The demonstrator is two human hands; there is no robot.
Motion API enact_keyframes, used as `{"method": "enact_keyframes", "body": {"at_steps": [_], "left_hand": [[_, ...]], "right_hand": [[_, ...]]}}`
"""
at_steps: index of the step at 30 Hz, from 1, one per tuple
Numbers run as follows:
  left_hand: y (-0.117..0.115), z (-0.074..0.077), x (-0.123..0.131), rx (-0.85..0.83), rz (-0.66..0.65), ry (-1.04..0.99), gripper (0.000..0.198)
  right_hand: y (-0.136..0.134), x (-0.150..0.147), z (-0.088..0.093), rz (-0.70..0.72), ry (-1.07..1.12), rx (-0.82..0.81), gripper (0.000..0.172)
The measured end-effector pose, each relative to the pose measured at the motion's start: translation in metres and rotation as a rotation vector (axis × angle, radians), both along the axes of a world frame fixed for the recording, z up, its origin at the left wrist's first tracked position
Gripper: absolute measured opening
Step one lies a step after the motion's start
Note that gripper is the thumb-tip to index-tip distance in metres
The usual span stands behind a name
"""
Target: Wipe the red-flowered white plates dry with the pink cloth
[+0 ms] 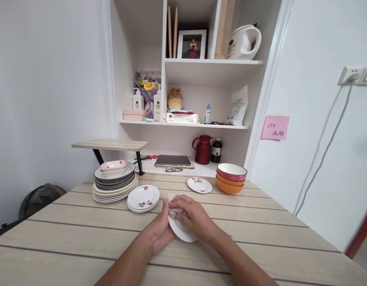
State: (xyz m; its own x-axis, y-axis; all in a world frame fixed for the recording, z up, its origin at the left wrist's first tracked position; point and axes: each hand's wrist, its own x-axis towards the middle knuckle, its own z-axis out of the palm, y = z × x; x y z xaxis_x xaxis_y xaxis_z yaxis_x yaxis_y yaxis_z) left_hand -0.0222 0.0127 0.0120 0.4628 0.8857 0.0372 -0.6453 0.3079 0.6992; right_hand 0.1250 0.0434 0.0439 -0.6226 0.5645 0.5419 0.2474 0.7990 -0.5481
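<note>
A small white plate (183,234) is tilted over the table between my two hands. My left hand (161,230) grips its left edge, thumb up along the rim. Pressed against the plate's face, my right hand (189,214) is closed on a crumpled white tissue (172,197), which pokes out past the fingers. Left of my hands lies a short stack of white saucers with red flowers (144,196). Beyond my right hand, one more flowered saucer (199,185) rests flat on the table.
A tall stack of plates (114,186) with pink dishes (112,165) on top stands at the left, near a small wooden riser (110,144). Stacked bowls (231,178) sit at the right. Behind are a red jug (203,150), a dark bottle (216,151) and a laptop (173,160).
</note>
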Motion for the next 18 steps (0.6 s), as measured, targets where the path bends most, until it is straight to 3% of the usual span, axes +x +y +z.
{"method": "enact_keyframes", "body": {"at_steps": [7, 11, 14, 18], "left_hand": [[0.001, 0.001, -0.001, -0.016, 0.019, 0.018, 0.087], [0.001, 0.002, 0.000, 0.016, 0.000, 0.008, 0.083], [0.001, 0.002, 0.000, 0.021, -0.004, -0.003, 0.080], [0.000, 0.002, -0.001, 0.012, 0.015, 0.013, 0.073]], "right_hand": [[-0.014, 0.014, 0.011, 0.171, -0.149, -0.144, 0.034], [-0.009, 0.032, 0.014, 0.198, -0.250, -0.271, 0.035], [-0.005, 0.043, 0.014, 0.134, -0.294, -0.321, 0.035], [0.003, 0.047, 0.007, -0.103, -0.256, -0.205, 0.037]]}}
